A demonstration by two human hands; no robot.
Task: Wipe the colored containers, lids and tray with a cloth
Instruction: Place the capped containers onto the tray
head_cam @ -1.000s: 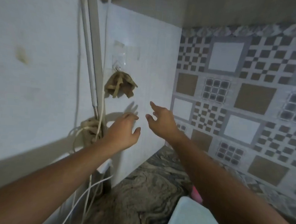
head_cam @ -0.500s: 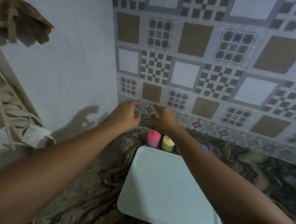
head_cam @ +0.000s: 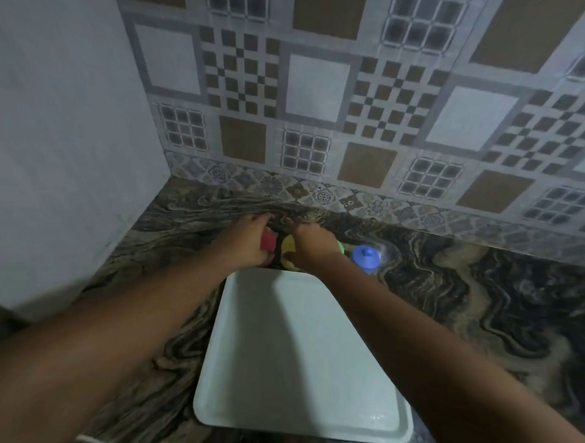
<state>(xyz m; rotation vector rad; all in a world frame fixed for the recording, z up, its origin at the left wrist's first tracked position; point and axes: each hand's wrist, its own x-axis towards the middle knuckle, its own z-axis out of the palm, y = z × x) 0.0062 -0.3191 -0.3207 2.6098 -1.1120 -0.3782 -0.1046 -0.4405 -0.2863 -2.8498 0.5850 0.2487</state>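
A pale tray (head_cam: 302, 376) lies on the marbled counter, with nothing on it. Behind its far edge stand small coloured containers in a row. My left hand (head_cam: 247, 240) is wrapped around the pink container (head_cam: 268, 243). My right hand (head_cam: 313, 245) closes over the yellow container (head_cam: 287, 250), hiding most of it. A green container (head_cam: 341, 247) peeks out behind my right wrist. The blue container (head_cam: 365, 257) with its knobbed lid stands free to the right. No cloth is in view.
The counter (head_cam: 485, 301) runs off to the right. A patterned tiled wall (head_cam: 358, 122) rises just behind the containers, and a plain white wall (head_cam: 60, 138) closes the left side, forming a corner.
The view has dropped from the wall with the hanging cloth to the counter. Both hands came down from the wall and closed on the pink and yellow containers.
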